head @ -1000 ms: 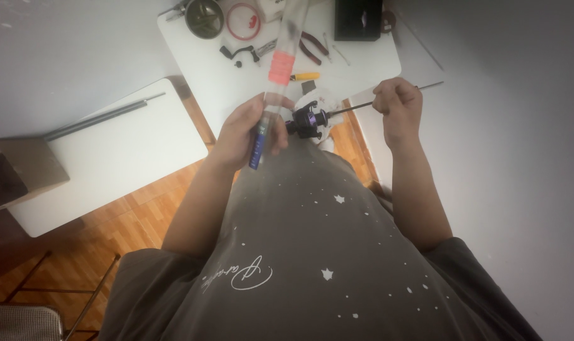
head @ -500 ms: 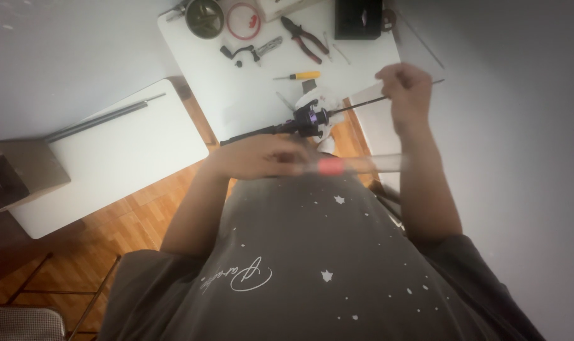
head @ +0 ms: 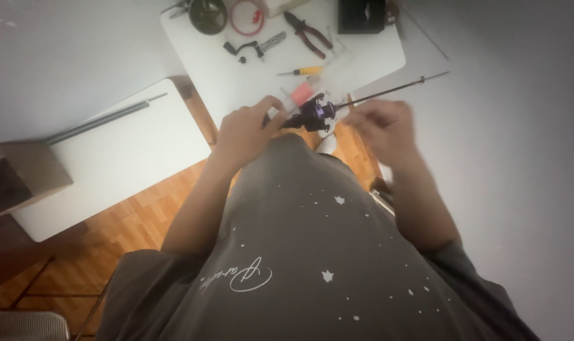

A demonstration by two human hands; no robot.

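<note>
— What do the fingers have?

— From where I sit, the left hand [head: 246,132] is clenched around the butt of a thin dark fishing rod [head: 388,93], thumb and fingertips closed on the grip just beside the reel [head: 315,113]; the reel (dark, with a purple sheen) sits right at those fingertips, over the near edge of the white table [head: 369,53]. The right hand [head: 381,126] is blurred; its fingers look bunched just under the rod shaft, on the far side of the reel from the left hand; I cannot tell whether they pinch anything.

— And beyond the fingers?

— Just past the left fingertips lies a pinkish-red piece [head: 302,93]; farther out a screwdriver with a yellow handle [head: 306,71]; beyond that a pair of pliers [head: 307,33], a small dark crank handle [head: 242,48], a red ring [head: 246,14], a dark round spool [head: 208,12] and a black box [head: 361,14] along the far end. Out to the side of the left hand, well apart, a second white table [head: 123,158] carries a long grey rod [head: 104,120]; a brown box [head: 15,177] stands at its end.
</note>
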